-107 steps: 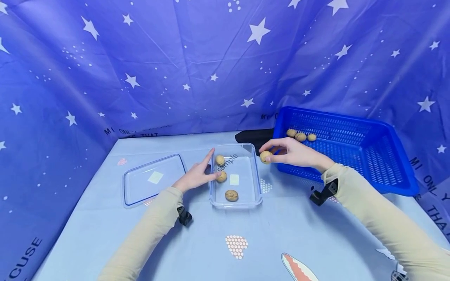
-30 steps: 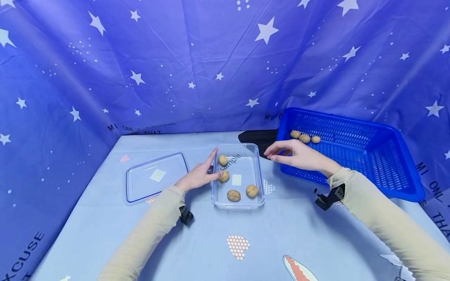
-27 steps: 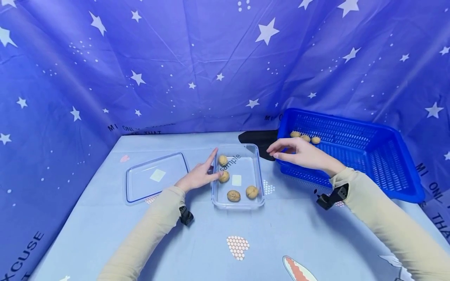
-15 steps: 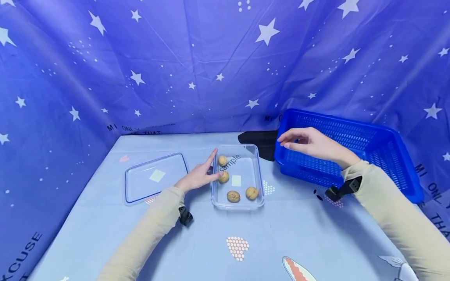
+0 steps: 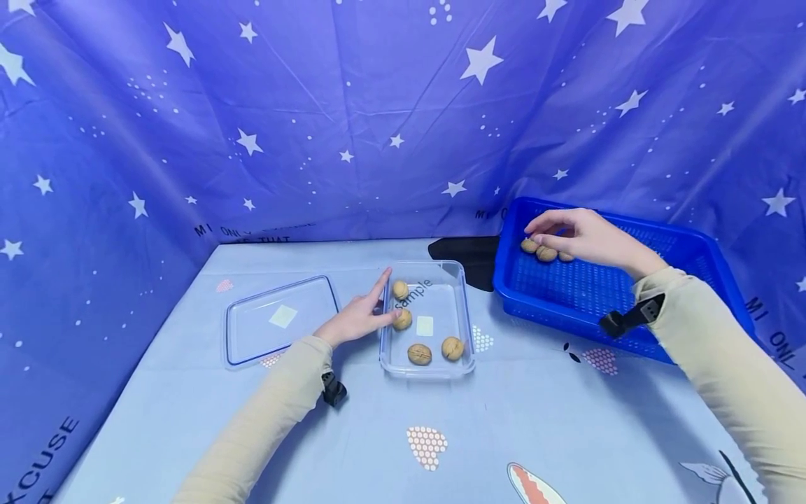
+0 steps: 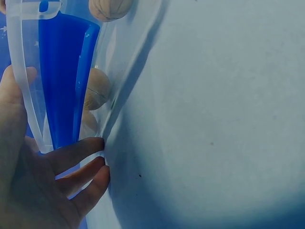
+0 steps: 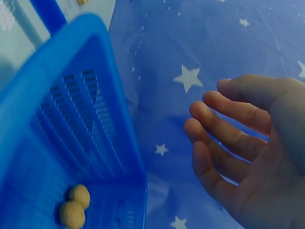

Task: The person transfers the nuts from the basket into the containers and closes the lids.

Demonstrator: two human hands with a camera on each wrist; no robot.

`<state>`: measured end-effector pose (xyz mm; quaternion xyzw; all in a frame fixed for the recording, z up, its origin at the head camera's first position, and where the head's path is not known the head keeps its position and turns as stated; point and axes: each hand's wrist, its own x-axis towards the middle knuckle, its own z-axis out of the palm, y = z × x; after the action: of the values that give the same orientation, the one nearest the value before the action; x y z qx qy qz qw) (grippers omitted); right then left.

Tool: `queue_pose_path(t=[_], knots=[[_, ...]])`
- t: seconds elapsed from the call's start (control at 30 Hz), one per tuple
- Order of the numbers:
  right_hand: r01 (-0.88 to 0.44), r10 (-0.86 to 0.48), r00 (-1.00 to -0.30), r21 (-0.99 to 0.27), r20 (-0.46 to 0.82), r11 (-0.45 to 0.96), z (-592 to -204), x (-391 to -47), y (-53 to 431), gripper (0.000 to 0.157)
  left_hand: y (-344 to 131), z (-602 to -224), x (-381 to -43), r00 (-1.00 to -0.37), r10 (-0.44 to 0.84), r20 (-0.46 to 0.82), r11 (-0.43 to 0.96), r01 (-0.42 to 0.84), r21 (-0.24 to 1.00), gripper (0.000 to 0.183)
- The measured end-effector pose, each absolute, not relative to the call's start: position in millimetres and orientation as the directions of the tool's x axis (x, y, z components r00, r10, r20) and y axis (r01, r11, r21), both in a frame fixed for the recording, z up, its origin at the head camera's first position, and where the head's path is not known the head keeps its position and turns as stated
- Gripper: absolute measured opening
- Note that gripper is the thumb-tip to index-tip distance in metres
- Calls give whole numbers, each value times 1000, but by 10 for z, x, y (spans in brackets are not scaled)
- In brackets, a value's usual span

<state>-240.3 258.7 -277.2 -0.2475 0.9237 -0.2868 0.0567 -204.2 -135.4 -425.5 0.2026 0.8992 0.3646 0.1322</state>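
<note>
My left hand holds the left side of a clear lidless food container, thumb over the rim and fingers on the outer wall. In the left wrist view that hand has its lower fingers against the container's outside. Several walnuts lie in the container, two along its left wall and two near the front. My right hand, fingers loosely bent and holding nothing, is above the left end of a blue basket. Three walnuts in the basket sit just below its fingertips. The right wrist view shows the empty palm.
A clear lid with a blue seal lies flat left of the container. Behind, between container and basket, is a flat black shape. A star-printed blue curtain encloses the patterned tabletop.
The right hand has let go of a walnut, now at the container's front right. It has since moved right and back, over the basket. My left hand keeps its place.
</note>
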Motion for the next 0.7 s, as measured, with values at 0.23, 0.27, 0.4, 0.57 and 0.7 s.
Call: queue_pose_path(t=[0.23, 0.27, 0.4, 0.57, 0.7], knots=[[-422, -452, -889, -497, 66, 758, -2802, -2549, 2686, 28, -1360, -4277, -2050, -884, 455, -104, 653, 252, 714, 90], [-420, -446, -892, -493, 70, 762, -2810, -2569, 2700, 28, -1360, -4275, -2051, -884, 456, -105, 655, 254, 711, 90], [-396, -423, -904, -499, 64, 771, -2835, -2632, 2746, 29, -1360, -4285, -2043, -885, 455, -102, 655, 254, 712, 89], [-347, -386, -922, -521, 38, 779, -2886, -2707, 2812, 31, -1356, -4273, -2032, -885, 457, -89, 649, 263, 713, 88], [-326, -369, -929, -539, 30, 777, -2944, -2767, 2868, 32, -1354, -4252, -2032, -884, 461, -82, 648, 272, 711, 88]])
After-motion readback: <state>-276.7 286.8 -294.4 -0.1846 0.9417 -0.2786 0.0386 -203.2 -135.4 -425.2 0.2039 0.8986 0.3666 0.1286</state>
